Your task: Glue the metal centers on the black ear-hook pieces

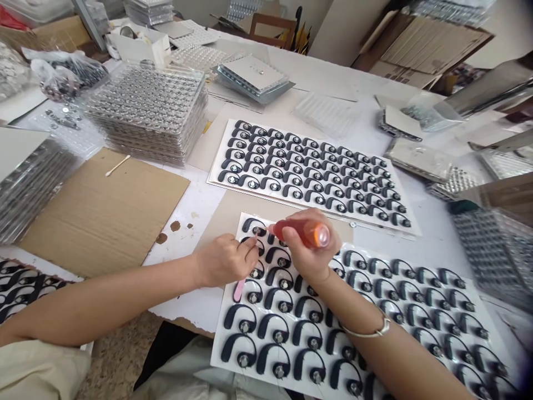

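Note:
My right hand (310, 255) is wrapped round a red, bottle-shaped thing (303, 232) with an orange-ringed round end toward me. Its narrow tip points left at a black ear-hook piece (252, 225) on the near white sheet (258, 311). Beside it, my left hand (228, 260) pinches a thin pink stick (239, 290), whose flat end shows below the fingers. The stick's other end is close to the red tip; whether they touch I cannot tell. Rows of curved black pieces, each with a shiny round part, cover this sheet. My right forearm hides some of them.
Behind lies a second white sheet (214, 175) of black pieces. Stacked clear trays (145, 105) stand at back left. A cotton swab (118, 165) rests on brown cardboard (104, 214). More trays (491, 250) are at right, and a cardboard box (428, 50) stands at back right.

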Motion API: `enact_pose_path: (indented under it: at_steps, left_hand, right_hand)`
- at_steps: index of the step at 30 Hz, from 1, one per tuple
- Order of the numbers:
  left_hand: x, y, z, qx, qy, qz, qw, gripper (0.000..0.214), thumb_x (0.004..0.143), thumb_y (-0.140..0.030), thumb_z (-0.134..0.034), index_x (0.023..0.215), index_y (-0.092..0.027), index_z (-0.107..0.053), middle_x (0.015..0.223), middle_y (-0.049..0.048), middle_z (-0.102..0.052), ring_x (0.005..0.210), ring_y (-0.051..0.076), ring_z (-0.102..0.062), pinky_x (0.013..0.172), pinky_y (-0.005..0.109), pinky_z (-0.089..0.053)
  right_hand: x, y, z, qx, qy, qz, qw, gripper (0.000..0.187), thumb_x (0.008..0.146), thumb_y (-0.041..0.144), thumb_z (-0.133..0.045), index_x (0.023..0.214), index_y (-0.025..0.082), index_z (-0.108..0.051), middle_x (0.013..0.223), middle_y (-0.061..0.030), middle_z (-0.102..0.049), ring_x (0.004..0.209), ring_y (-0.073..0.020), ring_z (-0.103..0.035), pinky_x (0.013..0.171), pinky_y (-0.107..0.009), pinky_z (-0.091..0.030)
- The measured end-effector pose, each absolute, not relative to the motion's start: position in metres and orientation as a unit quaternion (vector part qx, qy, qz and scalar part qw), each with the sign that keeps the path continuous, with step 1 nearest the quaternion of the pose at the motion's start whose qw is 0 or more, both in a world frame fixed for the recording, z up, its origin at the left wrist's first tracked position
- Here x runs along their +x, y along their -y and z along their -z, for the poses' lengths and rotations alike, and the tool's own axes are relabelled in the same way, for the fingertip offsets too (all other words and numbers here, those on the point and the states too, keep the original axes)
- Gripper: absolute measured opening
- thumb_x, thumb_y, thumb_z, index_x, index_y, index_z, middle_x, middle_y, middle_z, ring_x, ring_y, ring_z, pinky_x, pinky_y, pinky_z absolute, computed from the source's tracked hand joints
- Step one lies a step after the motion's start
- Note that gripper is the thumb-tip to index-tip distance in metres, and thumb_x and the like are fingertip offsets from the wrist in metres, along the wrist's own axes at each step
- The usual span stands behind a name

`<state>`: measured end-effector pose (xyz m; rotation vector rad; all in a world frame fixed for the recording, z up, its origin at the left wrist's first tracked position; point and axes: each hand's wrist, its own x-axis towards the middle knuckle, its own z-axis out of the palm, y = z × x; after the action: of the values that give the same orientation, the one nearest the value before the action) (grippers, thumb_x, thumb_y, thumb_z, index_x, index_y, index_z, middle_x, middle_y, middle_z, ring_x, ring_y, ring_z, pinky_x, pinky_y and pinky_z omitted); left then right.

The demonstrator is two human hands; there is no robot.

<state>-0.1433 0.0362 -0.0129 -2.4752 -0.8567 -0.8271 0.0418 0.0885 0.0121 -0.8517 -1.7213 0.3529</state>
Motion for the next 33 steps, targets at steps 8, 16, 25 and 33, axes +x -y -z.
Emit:
enact_pose_path:
  at_steps: [8, 16, 25, 33]
  left_hand:
    - [-0.147, -0.04, 0.011, -0.887, 0.299, 0.312, 0.164, 0.015, 0.087, -0.003, -0.05, 0.078, -0.009, -0.061, 0.091, 0.011, -0.073, 0.056, 0.014, -0.066, 0.039, 0.025, -0.047]
    - [-0.148, -0.04, 0.012, -0.888, 0.3, 0.318, 0.141, 0.015, 0.088, -0.004, -0.049, 0.08, -0.008, -0.061, 0.092, 0.0121, -0.073, 0.055, 0.016, -0.066, 0.04, 0.026, -0.048]
    - [-0.149, -0.041, 0.009, -0.89, 0.294, 0.317, 0.146, 0.016, 0.089, -0.005, -0.047, 0.082, -0.009, -0.06, 0.094, 0.0133, -0.073, 0.056, 0.015, -0.065, 0.04, 0.026, -0.047]
    - [-0.148, -0.04, 0.01, -0.889, 0.301, 0.309, 0.15, 0.015, 0.087, -0.004, -0.049, 0.082, -0.009, -0.062, 0.093, 0.0121, -0.073, 0.052, 0.015, -0.063, 0.039, 0.027, -0.047]
  right_hand:
    - [0.067, -0.093, -0.057, -0.402, 0.653, -0.275, 0.579, 0.028, 0.076, 0.041, -0.072, 0.099, 0.026, -0.066, 0.081, -0.0017, -0.066, 0.068, -0.0147, -0.064, 0.062, -0.033, -0.057]
    - [0.072, -0.056, -0.022, -0.352, 0.795, -0.11, 0.481, 0.043, 0.07, 0.023, -0.076, 0.11, 0.021, -0.061, 0.093, -0.0078, -0.064, 0.084, -0.0209, -0.062, 0.068, -0.039, -0.058]
    - [0.069, -0.052, -0.013, -0.348, 0.822, -0.041, 0.449, 0.035, 0.074, 0.026, -0.074, 0.105, 0.02, -0.06, 0.086, -0.0072, -0.065, 0.075, -0.0188, -0.064, 0.06, -0.033, -0.058]
    - [0.066, -0.054, -0.012, -0.35, 0.827, -0.051, 0.438, 0.036, 0.073, 0.025, -0.075, 0.105, 0.02, -0.06, 0.086, -0.0068, -0.065, 0.075, -0.0185, -0.064, 0.06, -0.032, -0.058]
